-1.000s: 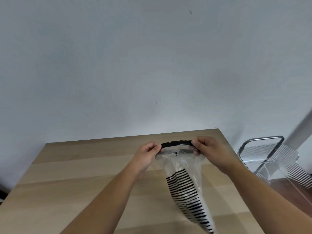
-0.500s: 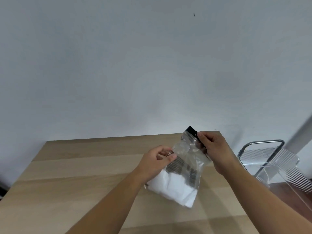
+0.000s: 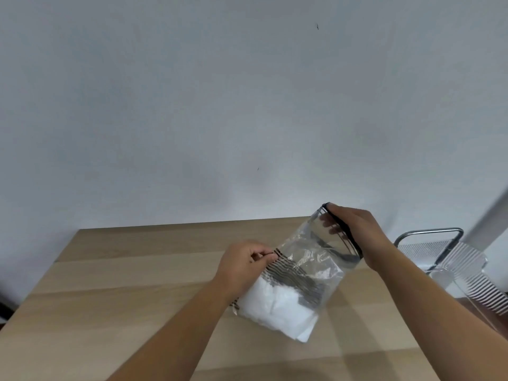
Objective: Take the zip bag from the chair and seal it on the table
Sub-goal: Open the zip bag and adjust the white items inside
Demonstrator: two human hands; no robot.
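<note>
A clear zip bag (image 3: 299, 276) with a black zip strip along its top and a black-striped band holds white material in its lower part. It is tilted above the wooden table (image 3: 132, 292), at the right middle. My left hand (image 3: 244, 266) pinches the bag's left edge at the striped band. My right hand (image 3: 354, 232) grips the black zip strip at the upper right. Whether the zip is closed along its length I cannot tell.
A transparent ribbed chair (image 3: 450, 259) with a metal frame stands just right of the table. A plain grey wall runs behind the table's far edge. The table's right edge lies close under my right forearm.
The bag hung down from both hands by its zip strip; now it is turned sideways and tilted, my left hand shifted to its side edge, my right hand moved up and right along the strip.
</note>
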